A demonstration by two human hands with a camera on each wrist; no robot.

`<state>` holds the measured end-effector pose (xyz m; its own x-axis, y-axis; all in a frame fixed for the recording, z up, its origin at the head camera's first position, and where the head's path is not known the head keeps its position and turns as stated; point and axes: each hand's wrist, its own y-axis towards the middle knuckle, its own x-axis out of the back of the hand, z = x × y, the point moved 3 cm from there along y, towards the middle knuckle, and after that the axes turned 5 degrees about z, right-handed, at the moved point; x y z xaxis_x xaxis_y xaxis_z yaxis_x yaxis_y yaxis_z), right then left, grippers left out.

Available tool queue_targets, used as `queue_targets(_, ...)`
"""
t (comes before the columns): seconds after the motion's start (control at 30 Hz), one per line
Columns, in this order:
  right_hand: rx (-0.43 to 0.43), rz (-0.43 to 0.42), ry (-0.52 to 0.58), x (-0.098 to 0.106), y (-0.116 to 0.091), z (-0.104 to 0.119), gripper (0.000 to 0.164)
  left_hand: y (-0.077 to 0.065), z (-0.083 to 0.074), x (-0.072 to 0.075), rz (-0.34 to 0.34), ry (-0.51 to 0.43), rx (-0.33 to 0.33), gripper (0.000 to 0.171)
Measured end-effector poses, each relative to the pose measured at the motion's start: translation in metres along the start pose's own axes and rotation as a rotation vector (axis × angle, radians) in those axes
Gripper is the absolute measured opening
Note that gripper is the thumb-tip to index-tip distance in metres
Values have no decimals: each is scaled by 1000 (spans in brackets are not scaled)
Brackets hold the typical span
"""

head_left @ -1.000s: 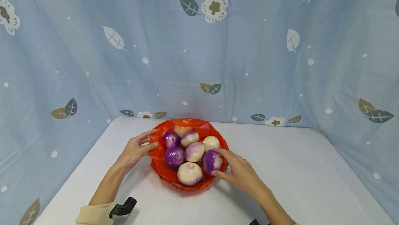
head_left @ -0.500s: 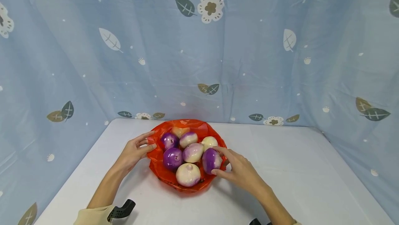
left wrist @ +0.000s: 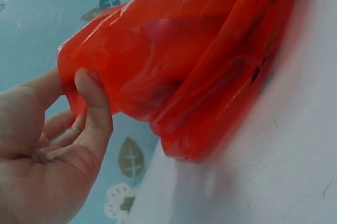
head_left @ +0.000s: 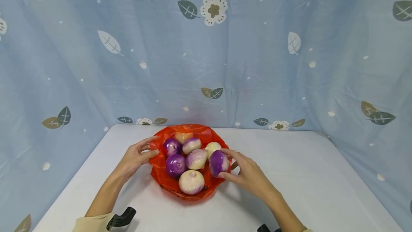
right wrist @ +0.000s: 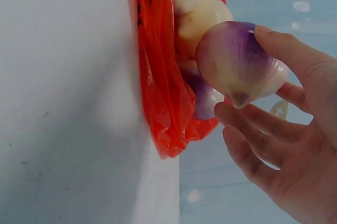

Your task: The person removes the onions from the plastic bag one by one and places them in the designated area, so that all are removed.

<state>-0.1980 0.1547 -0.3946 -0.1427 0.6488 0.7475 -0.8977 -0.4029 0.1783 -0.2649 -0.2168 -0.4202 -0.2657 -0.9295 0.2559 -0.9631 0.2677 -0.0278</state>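
Observation:
A red plastic bag, its mouth spread wide, stands on the table with several glossy purple-and-white onions inside. My left hand pinches the bag's left rim; in the left wrist view the thumb lies against the red film with fingers behind it. At the bag's right side, my right hand grips a purple onion between thumb and fingers. Seen from the right wrist, this onion sits at the bag's mouth, its pointed tip downward, overlapping other onions behind it. A pale onion lies nearest the bag's front.
The white table extends to both sides of the bag. Behind it and at the sides hangs a blue curtain with leaf and flower prints. A black strap piece shows at the left sleeve.
The right hand has lifted its onion slightly within the bag's mouth, apart from its neighbours. The left hand keeps its hold on the rim. The head view has shifted a little.

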Motion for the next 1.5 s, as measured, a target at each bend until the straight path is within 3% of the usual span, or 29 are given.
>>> queue_targets(0.5,-80,-71,33,19,1,-15,72,3,0,1,20,41,-9,62)
queue_targets(1.03,-52,-123,-3,36,3,-38,70,2,0,3,13,42,5,63)
queue_targets(1.5,-130,-153,-4,38,12,-63,73,3,0,2,7,38,9,63)
